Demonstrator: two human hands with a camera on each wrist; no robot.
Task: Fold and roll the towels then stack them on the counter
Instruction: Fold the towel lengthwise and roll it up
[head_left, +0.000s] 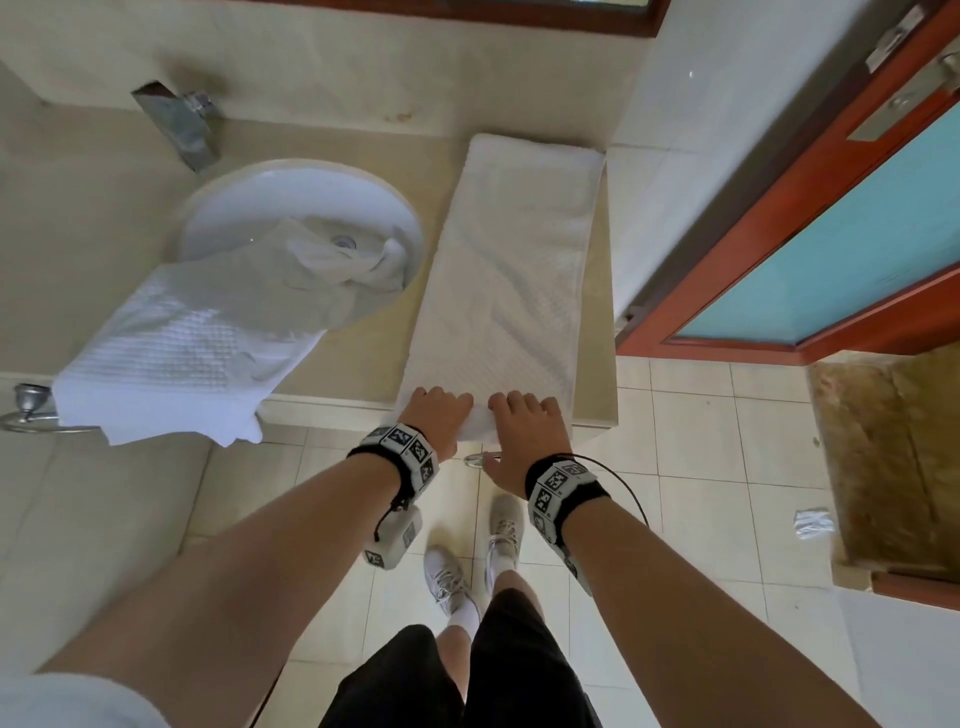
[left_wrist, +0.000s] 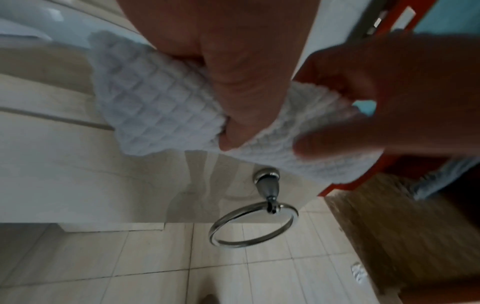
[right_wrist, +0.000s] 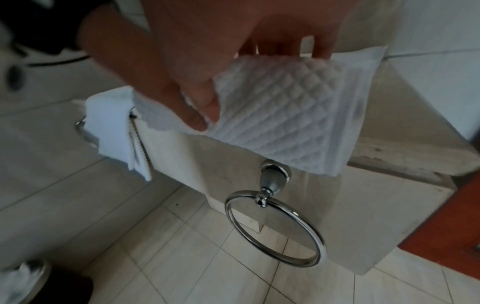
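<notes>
At counter (head_left: 363, 358) edge: both hands' fingers (head_left: 511, 402) pinching towel (head_left: 511, 270) end (knuckles up).

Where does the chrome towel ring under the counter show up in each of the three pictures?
Head: the towel ring is only a sliver at centre, mostly hidden behind the right hand.
Left wrist: lower centre, hanging in full view.
Right wrist: lower centre-right, in full view.
Shared landmark: the folded towel, whose near end both hands grip just above the ring.
</notes>
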